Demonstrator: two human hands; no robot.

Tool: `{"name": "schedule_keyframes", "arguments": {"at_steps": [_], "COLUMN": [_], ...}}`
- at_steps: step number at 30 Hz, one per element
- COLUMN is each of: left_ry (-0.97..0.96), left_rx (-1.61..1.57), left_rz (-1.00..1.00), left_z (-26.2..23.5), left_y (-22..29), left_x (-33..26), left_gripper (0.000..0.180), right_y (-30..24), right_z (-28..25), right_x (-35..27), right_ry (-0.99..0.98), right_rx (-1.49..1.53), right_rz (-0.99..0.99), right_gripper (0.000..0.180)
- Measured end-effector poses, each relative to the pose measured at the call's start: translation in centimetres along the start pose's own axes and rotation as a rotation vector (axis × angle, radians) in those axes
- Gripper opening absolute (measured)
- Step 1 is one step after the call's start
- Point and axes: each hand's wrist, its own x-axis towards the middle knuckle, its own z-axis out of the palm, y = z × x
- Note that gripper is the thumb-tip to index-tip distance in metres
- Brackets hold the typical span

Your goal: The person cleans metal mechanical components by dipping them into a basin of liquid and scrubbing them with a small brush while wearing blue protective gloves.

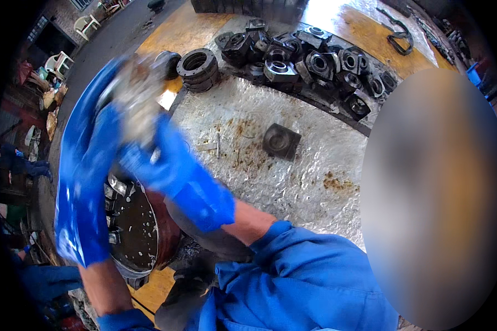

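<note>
Both of my hands are in blue rubber gloves, raised at the left over the rim of a drum of dark liquid. Between them is a pale grey-brown rag-like bundle (141,102), smeared by motion. My left hand (96,118) is closed along its left side, and a metallic gleam shows near those fingers. My right hand (157,154) grips the bundle's lower end from below. Whether a metal part sits inside the bundle, I cannot tell. Nearby on the metal-topped table (199,121) lies a single dark, squarish metal part (281,142) with a round centre.
Several greasy metal housings (279,69) are heaped along the table's far side, beside stacked flanged rings (197,69). The drum (163,220) of dark liquid holds metal parts at its left edge. A small T-shaped metal piece (210,146) lies on the table. A blurred oval hides the right side.
</note>
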Motion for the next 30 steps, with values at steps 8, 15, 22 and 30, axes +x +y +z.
{"name": "schedule_keyframes", "arguments": {"at_steps": [8,15,22,30], "left_ry": [0.044,0.155,0.339,0.608], "left_rx": [-0.100,-0.365,-0.695,-1.001], "left_rz": [0.011,-0.650,-1.074,-1.295], "left_z": [-1.2,-4.7,-1.4,4.6], "left_y": [-3.6,-19.4,-26.8,-23.8], "left_x": [4.1,-17.9,-36.3,-40.4], "left_gripper": [0.070,0.066,0.060,0.045], "right_y": [4.3,9.5,6.6,14.6], "right_z": [-1.5,8.3,10.3,12.5], "right_x": [-0.8,-4.0,-5.3,-4.4], "right_ry": [0.365,0.075,-0.083,-0.708], "right_rx": [-0.075,-0.158,-0.173,-0.534], "right_rz": [0.013,-0.327,-0.109,-0.005], "right_gripper": [0.059,0.058,0.051,0.032]}}
